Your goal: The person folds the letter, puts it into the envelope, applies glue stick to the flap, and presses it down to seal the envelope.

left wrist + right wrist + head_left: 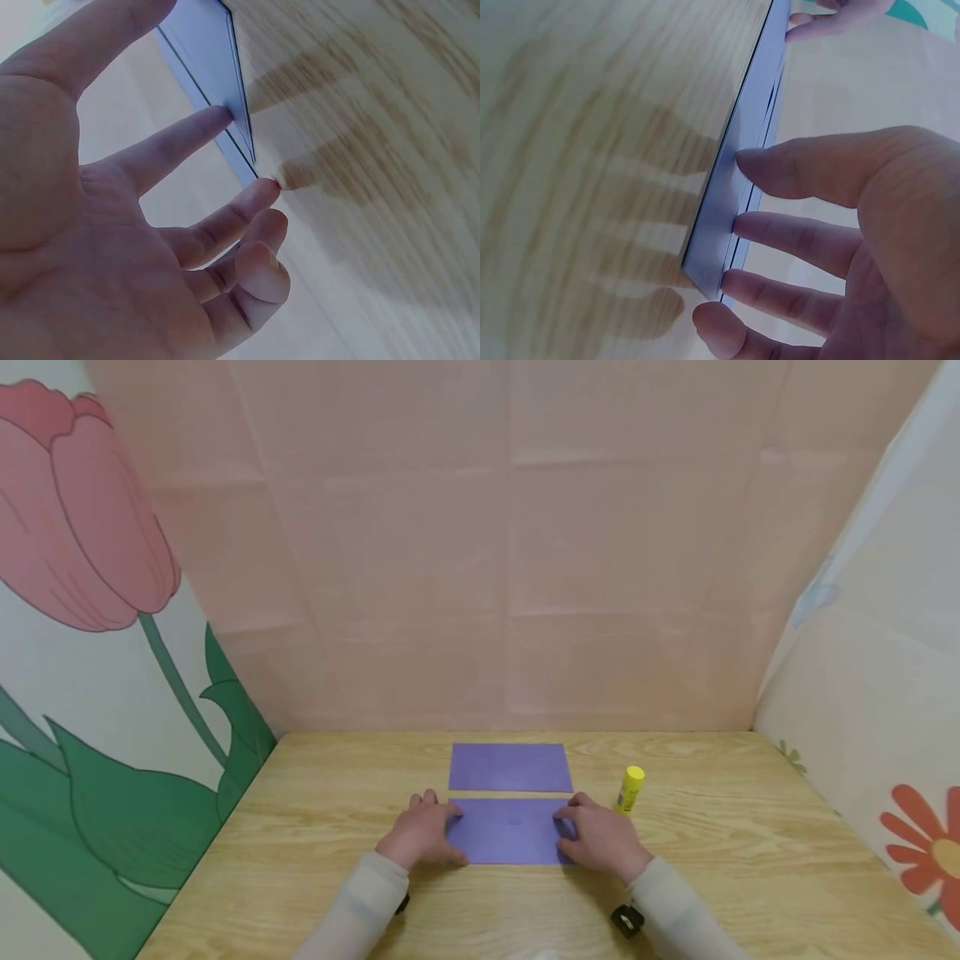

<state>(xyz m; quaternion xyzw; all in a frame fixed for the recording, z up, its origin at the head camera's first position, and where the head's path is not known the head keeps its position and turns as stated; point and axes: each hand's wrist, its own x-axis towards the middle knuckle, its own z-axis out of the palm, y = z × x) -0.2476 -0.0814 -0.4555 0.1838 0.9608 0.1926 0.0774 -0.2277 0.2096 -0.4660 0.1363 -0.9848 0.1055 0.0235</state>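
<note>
A purple rectangular sheet (512, 839) lies flat on the table between both hands, with a faint mark near its middle. At its left edge, my left hand (424, 833) touches it with thumb and index fingertip; the other fingers bend loosely beside it in the left wrist view. My right hand (600, 837) rests thumb and fingertips on the right end, the fingers spread in the right wrist view. Just beyond lies a second purple sheet (510, 767), apart by a narrow gap. A yellow glue stick (631, 788) stands upright beyond the right hand.
The wooden table (337, 802) runs back to a creased pinkish backdrop (480, 568). Side panels carry a painted tulip (97, 518) on the left and a red flower (926, 839) on the right.
</note>
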